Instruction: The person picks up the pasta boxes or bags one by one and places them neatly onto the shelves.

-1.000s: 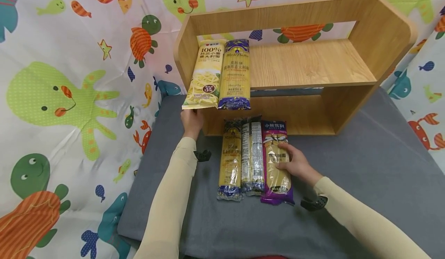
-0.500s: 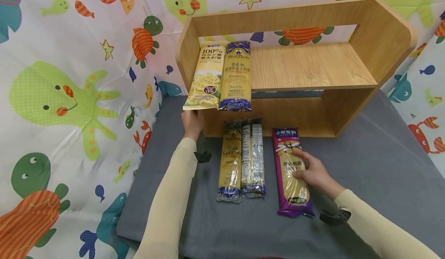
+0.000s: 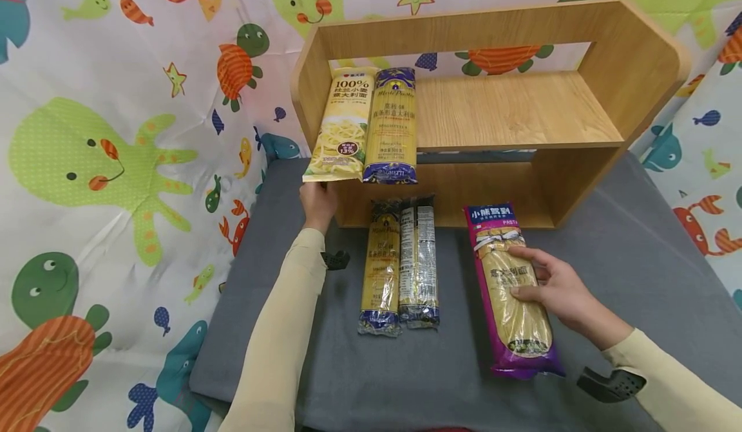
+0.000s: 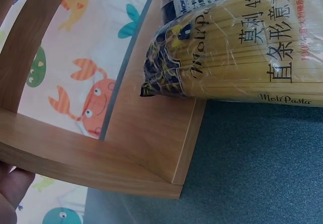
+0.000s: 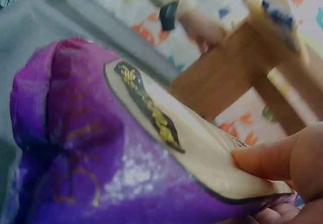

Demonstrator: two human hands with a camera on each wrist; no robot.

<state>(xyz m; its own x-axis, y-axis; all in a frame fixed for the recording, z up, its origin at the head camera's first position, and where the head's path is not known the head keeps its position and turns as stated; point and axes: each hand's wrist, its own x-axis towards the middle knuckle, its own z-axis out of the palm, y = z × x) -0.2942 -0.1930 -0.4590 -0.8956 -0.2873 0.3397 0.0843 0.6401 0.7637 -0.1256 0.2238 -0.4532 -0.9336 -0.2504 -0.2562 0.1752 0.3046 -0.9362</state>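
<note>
My right hand (image 3: pixel 559 290) grips a purple pasta packet (image 3: pixel 516 297) by its right side, thumb on the front; the packet leans slightly over the grey cloth. In the right wrist view, its purple end (image 5: pixel 75 133) fills the foreground, with my thumb (image 5: pixel 272 156) pressed on the clear window. My left hand (image 3: pixel 317 205) holds the left side panel of the wooden shelf (image 3: pixel 510 113), partly hidden under the upper packets. Its fingers (image 4: pixel 17 186) show at the panel's edge in the left wrist view. Two more packets, a spaghetti packet (image 3: pixel 381 271) and one label-side up (image 3: pixel 418 264), lie side by side between my hands.
On the upper board, a cream pasta packet (image 3: pixel 342 123) and a blue-and-yellow spaghetti packet (image 3: pixel 391 126) lie at the left, their ends over the front edge. Grey cloth (image 3: pixel 371 380) covers the table. A sea-animal print curtain (image 3: pixel 116 226) hangs behind and to the left.
My right hand has carried the purple pasta packet rightward, away from the two packets beside it, and nearer to me. My left hand stays at the shelf's side.
</note>
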